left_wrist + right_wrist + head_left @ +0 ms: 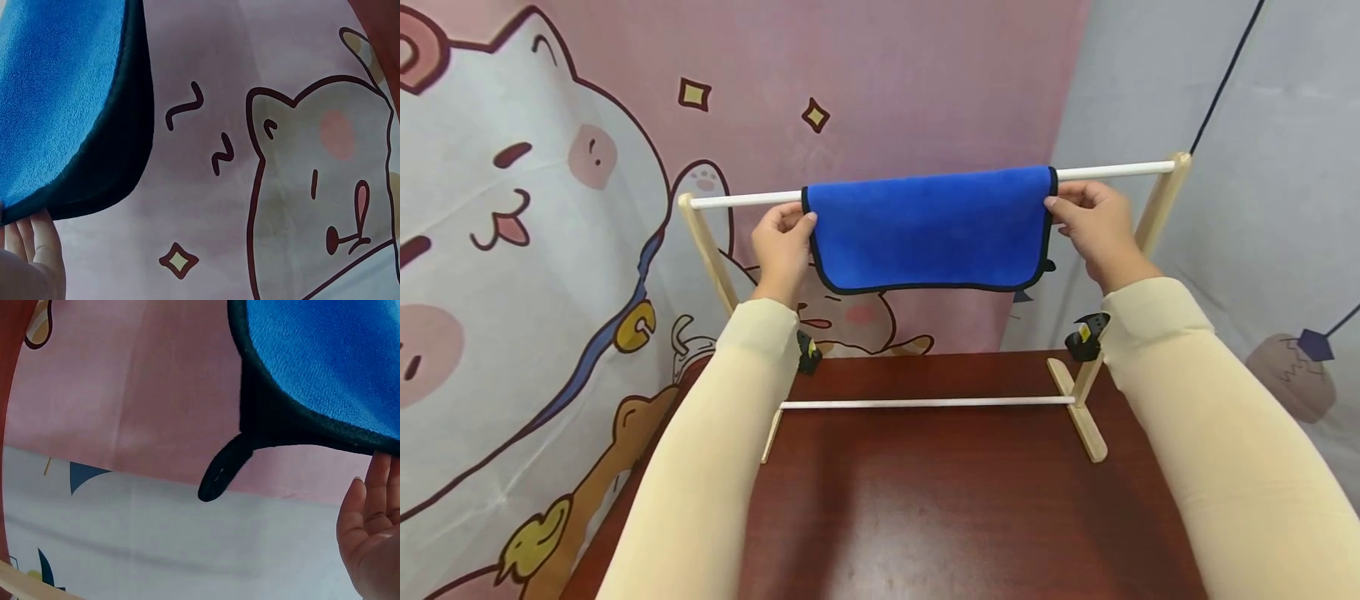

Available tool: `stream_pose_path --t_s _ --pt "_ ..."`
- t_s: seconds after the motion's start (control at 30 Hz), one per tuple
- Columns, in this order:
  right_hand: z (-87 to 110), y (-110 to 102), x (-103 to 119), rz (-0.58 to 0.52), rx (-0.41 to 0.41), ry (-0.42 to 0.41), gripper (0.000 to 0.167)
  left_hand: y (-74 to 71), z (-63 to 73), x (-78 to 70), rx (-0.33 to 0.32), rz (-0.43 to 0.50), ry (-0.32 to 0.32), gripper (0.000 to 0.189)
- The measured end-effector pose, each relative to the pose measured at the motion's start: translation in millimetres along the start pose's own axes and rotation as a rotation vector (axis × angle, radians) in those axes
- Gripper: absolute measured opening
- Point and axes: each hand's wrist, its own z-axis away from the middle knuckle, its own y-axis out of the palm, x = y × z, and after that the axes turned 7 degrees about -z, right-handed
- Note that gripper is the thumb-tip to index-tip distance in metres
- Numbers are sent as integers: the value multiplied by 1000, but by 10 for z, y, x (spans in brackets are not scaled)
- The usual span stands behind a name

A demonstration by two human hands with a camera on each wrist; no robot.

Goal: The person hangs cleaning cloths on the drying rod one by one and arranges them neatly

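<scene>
A blue towel (928, 233) with dark edging hangs folded over the white top bar (1116, 171) of a wooden rack. At its left edge my left hand (782, 250) pinches the cloth between thumb and fingers, just under the bar. My right hand (1097, 221) pinches the opposite edge at about the same height. In the left wrist view, the fingers of the left hand (31, 256) lie behind the towel's dark border. A small dark loop (225, 469) sticks out from the towel's lower corner in the right wrist view, below the blue pile.
The rack's wooden post (1161, 204) rises on the right, with its foot (1078, 412) on the dark red-brown table (925, 500). A lower white rod (925, 403) joins the two sides. Behind hangs a pink and white cartoon curtain (925, 83).
</scene>
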Motion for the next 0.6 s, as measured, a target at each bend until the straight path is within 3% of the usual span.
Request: stream_pose_path --t_s 0.1,0.23,0.4,0.6 --pt "-2 -13 8 -29 -4 22 5 31 -12 2 6 -17 -8 20" --pt "16 -12 -35 33 8 5 9 17 -8 44 32 -57 -22 22" --pt "96 -68 -125 329 74 -113 46 -103 56 126 142 -188 31 34" --pt "275 -248 -306 709 225 -268 65 -410 190 317 307 -522 194 50"
